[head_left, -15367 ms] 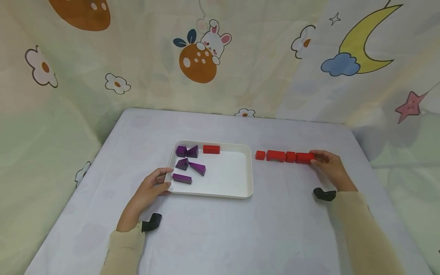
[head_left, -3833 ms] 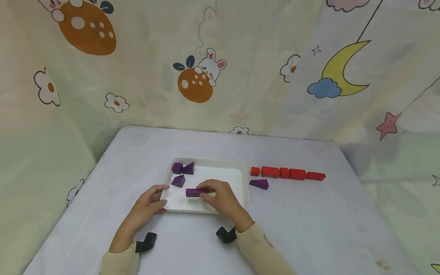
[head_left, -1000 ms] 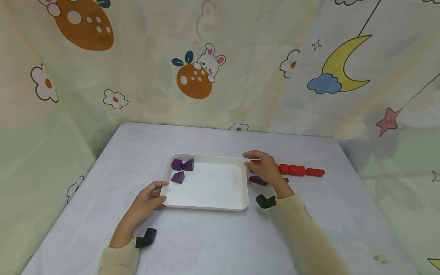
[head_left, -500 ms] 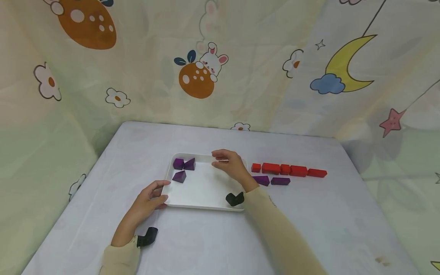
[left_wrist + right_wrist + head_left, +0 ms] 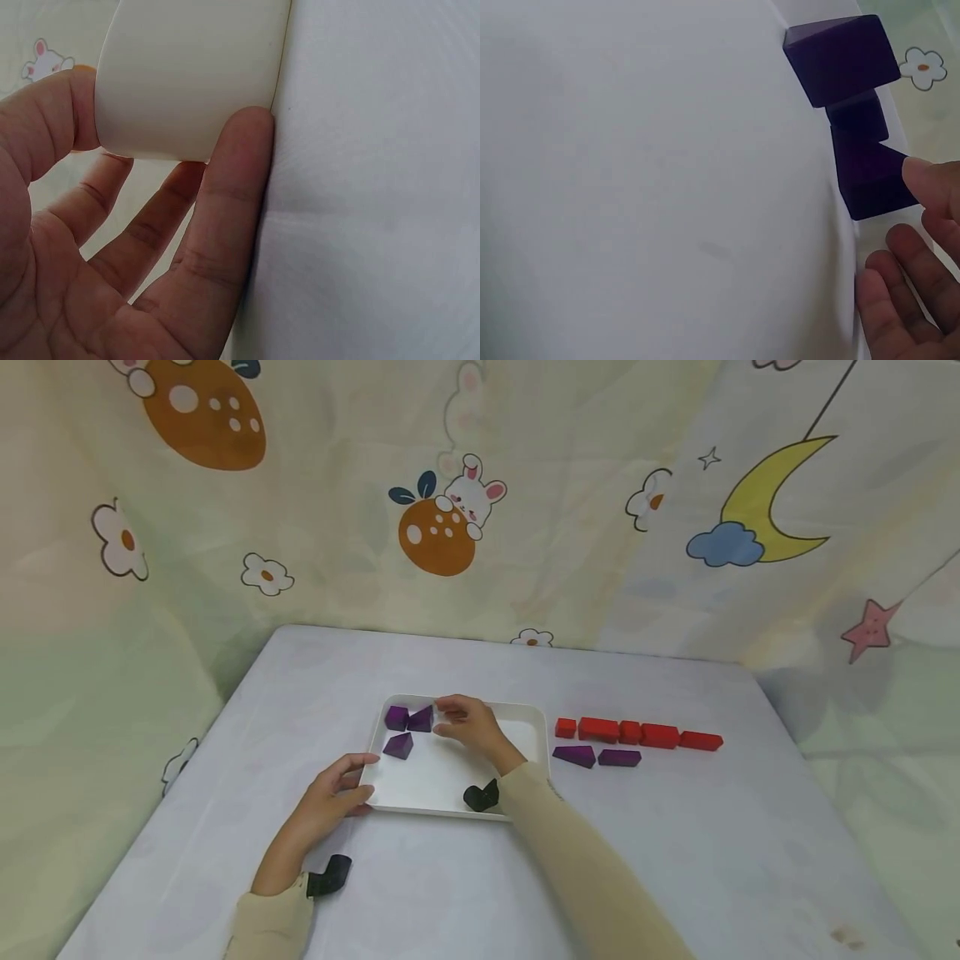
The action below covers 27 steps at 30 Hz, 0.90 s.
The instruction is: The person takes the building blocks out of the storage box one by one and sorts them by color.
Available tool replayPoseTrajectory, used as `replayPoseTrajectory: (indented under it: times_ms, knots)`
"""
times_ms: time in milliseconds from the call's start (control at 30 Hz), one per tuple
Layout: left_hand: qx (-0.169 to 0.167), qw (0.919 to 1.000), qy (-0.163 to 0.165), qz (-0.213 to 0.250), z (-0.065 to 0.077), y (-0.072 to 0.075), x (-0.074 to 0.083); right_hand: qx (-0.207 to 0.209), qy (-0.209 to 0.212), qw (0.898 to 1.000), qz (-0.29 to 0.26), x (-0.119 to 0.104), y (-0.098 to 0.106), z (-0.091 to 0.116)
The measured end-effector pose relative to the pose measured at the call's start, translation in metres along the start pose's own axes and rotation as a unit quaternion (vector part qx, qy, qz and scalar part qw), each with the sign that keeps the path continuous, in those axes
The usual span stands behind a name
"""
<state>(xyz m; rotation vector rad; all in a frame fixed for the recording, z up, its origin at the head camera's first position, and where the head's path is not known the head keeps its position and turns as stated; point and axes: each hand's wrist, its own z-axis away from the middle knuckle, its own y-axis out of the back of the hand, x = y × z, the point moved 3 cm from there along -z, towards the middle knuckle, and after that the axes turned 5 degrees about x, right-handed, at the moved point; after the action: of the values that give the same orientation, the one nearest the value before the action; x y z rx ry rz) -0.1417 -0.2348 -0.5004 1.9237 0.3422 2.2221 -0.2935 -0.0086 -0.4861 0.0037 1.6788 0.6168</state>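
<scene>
My left hand (image 5: 330,789) holds the left side of a white tray (image 5: 450,814), its fingers and thumb set against the rim and wall, as the left wrist view (image 5: 180,97) of the tray wall shows. Over the tray's back left, my right hand (image 5: 468,722) reaches with fingers spread apart beside a purple wedge block (image 5: 422,719). In the right wrist view, a fingertip overlaps the edge of that wedge block (image 5: 874,176). Left of it sits a purple block (image 5: 396,718), and in front a purple slanted block (image 5: 398,746).
On the table right of the tray, several red blocks (image 5: 660,736) form a row. In front of them lie a purple tapered block (image 5: 574,756) and a purple bar (image 5: 619,758). A patterned cloth backdrop (image 5: 555,527) hangs behind the table.
The red block and then the purple tapered block and bar have gone from the tray to the table at right. My right hand has since moved left over the tray; my left hand stays.
</scene>
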Motion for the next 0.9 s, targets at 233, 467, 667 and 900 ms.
replayPoseTrajectory:
  times_ms: [233, 467, 667, 900]
  knots:
    - [0.002, 1.0, 0.002, 0.002, -0.001, 0.0, -0.001, 0.012, -0.002, 1.0, 0.009, 0.001, -0.014, -0.009]
    - [0.003, 1.0, 0.003, 0.001, -0.001, -0.001, -0.001, 0.035, -0.01, 0.999, 0.031, -0.001, -0.018, -0.01]
    - [0.01, 0.9997, 0.017, -0.015, 0.0, -0.002, 0.001, 0.033, -0.021, 0.999, 0.035, -0.013, -0.002, 0.0]
    - [0.015, 0.9993, 0.022, -0.025, 0.0, -0.002, 0.0, 0.029, -0.01, 1.0, -0.001, -0.029, 0.035, 0.02]
